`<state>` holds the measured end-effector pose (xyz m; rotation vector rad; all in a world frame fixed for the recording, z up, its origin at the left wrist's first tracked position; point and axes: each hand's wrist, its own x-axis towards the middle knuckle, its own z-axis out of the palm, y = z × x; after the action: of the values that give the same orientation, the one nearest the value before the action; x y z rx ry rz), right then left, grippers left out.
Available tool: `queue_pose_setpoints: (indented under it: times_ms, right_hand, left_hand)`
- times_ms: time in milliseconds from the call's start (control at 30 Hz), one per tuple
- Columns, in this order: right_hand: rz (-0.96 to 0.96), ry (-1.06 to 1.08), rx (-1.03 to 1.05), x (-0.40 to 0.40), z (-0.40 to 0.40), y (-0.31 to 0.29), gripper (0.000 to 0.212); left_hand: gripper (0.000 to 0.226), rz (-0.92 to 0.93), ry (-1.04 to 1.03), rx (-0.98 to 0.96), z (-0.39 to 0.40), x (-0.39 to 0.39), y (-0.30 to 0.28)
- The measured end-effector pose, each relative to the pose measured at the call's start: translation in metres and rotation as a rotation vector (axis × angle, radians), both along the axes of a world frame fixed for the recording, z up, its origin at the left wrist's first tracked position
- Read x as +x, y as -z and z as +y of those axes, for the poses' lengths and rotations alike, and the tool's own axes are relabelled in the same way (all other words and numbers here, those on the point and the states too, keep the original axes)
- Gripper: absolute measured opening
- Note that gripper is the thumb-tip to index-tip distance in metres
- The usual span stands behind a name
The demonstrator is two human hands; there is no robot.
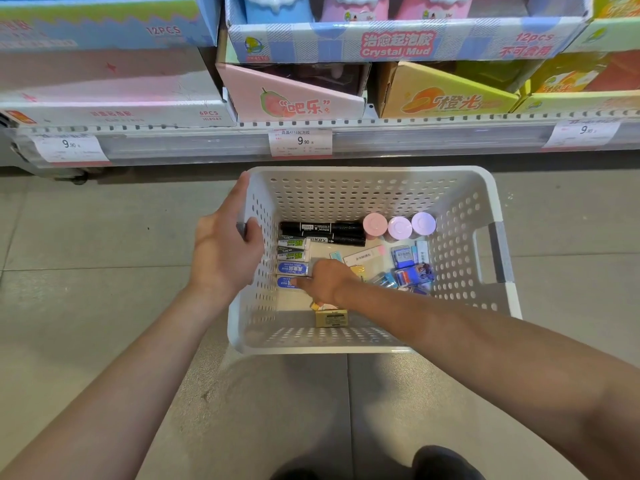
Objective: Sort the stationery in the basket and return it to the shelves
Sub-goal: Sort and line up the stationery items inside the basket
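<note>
The left hand (225, 251) clamps the white basket (498, 216) by its left rim at frame centre; the right hand (323, 280) reaches inside, fingers on the blue erasers (292, 270) at the basket's left, grip unclear. Pinch one pack cleanly, keep the basket level

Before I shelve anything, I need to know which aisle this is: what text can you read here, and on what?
"Crystal Mud" and "12pcs": blue display box.
"12PCS": left blue box.
"6PCS": white box.
"吧乐": pink box.
"橙光": orange box.
"9.90": middle price tag, left price tag and right price tag.
Print on the items in the basket is too small to read.
</note>
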<state>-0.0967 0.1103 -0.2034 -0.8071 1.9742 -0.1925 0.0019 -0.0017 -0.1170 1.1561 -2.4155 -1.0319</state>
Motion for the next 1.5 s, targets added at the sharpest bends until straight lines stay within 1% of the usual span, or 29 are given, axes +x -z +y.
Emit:
queue_pose_setpoints:
  times_ms: [133, 167, 200, 267, 300, 400, 467, 567, 767, 867, 967, 1067, 1100, 1167, 1200, 1233, 1300, 1400, 1433, 1500]
  right_hand:
    - [-0.188, 0.024, 0.043, -0.010, 0.002, -0.004, 0.037]
    - [-0.190, 0.010, 0.043, -0.013, 0.003, -0.007, 0.036]
    - [-0.149, -0.031, 0.024, -0.018, 0.005, -0.010, 0.033]
    - [0.007, -0.172, -0.036, -0.024, 0.010, -0.016, 0.021]
    - [0.049, -0.239, -0.060, -0.024, 0.013, -0.019, 0.018]
    - [-0.019, -0.438, -0.077, -0.017, 0.024, -0.021, 0.023]
    - [-0.004, -0.525, -0.087, -0.012, 0.029, -0.020, 0.029]
    - [0.051, -0.566, -0.116, -0.010, 0.031, -0.014, 0.030]
    - [0.066, -0.641, -0.077, -0.001, 0.030, -0.011, 0.023]
    - [0.084, -0.623, -0.104, 0.000, 0.030, -0.012, 0.022]
    - [0.038, -0.571, -0.143, -0.005, 0.033, -0.014, 0.019]
    - [-0.056, -0.377, -0.198, -0.014, 0.034, -0.022, 0.020]
    - [-0.119, -0.279, -0.198, -0.017, 0.034, -0.023, 0.019]
    - [-0.310, -0.015, -0.146, -0.018, 0.031, -0.025, 0.009]
    - [-0.372, 0.094, -0.119, -0.018, 0.030, -0.027, 0.006]
    - [-0.396, 0.164, -0.100, -0.017, 0.029, -0.027, 0.011]
    - [-0.386, 0.193, -0.080, -0.016, 0.030, -0.024, 0.014]
    - [-0.393, 0.210, -0.060, -0.009, 0.028, -0.024, 0.006]
    - [-0.378, 0.210, -0.047, -0.005, 0.027, -0.023, 0.009]
    - [-0.286, 0.206, -0.008, 0.001, 0.022, -0.021, 0.034]
  left_hand:
    - [0.061, 0.002, 0.001, -0.005, -0.001, -0.001, 0.000]
    - [0.061, 0.000, 0.002, -0.006, -0.001, -0.001, 0.000]
    - [0.062, -0.001, 0.001, -0.006, -0.001, -0.001, 0.000]
    - [0.062, -0.005, -0.007, 0.000, -0.001, -0.001, -0.001]
    - [0.062, -0.008, -0.010, 0.007, -0.001, -0.001, -0.001]
    - [0.062, -0.010, -0.013, 0.014, 0.000, -0.002, -0.002]
    - [0.062, -0.001, -0.016, 0.000, 0.000, -0.002, -0.001]
    - [0.062, -0.002, -0.007, -0.018, 0.001, -0.001, -0.001]
    - [0.061, -0.023, -0.010, -0.032, 0.000, -0.002, -0.003]
    - [0.061, -0.025, -0.005, -0.040, 0.001, -0.002, -0.003]
    - [0.061, -0.022, -0.004, -0.030, 0.001, -0.002, -0.002]
    - [0.061, -0.018, 0.000, -0.035, 0.001, -0.001, -0.002]
    - [0.061, -0.017, 0.001, -0.033, 0.001, -0.001, -0.002]
    - [0.062, -0.013, 0.007, -0.031, 0.000, -0.001, -0.002]
    - [0.062, -0.012, 0.009, -0.034, 0.000, -0.001, -0.001]
    - [0.062, -0.012, 0.010, -0.035, 0.000, -0.001, -0.001]
    - [0.062, -0.010, 0.008, -0.023, 0.000, -0.001, -0.002]
    - [0.062, -0.005, 0.004, -0.015, 0.000, -0.001, -0.002]
    - [0.062, -0.002, 0.006, -0.019, 0.000, -0.001, -0.001]
    - [0.062, 0.009, 0.013, -0.025, -0.001, 0.000, 0.001]
